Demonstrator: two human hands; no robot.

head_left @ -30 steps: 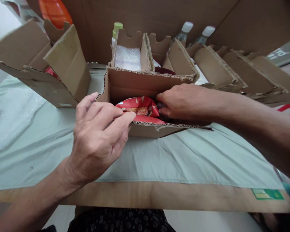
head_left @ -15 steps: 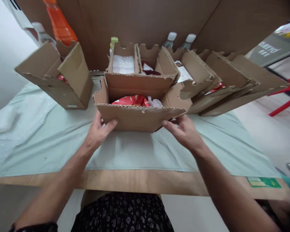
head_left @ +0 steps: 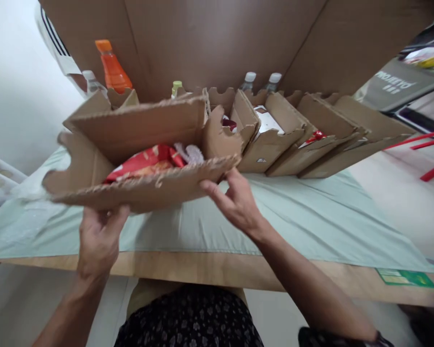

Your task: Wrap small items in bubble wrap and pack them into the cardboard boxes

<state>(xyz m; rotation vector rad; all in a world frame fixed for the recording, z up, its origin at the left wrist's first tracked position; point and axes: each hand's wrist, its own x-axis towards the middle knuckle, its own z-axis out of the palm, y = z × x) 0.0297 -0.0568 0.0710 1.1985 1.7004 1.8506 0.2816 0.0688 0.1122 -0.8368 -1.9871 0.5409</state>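
Note:
An open-topped cardboard box is held up over the cloth, tilted with its left end nearer to me. Inside it lie a red packet and a piece of crumpled clear plastic. My left hand grips the box's lower left part, its fingertips hidden under the cardboard. At the right end, my right hand has its thumb on the front wall and its fingers behind the corner. Behind the held box, other cardboard boxes are partly hidden.
Several open cardboard boxes stand in a row to the right. Bottles, one an orange bottle, stand behind by a tall cardboard panel. Pale green cloth covers the wooden table; a green card lies at its right edge.
Both hands have lifted the box and carried it left and toward me, tilting it. It now covers much of the left-hand box. The camera view has shifted a little.

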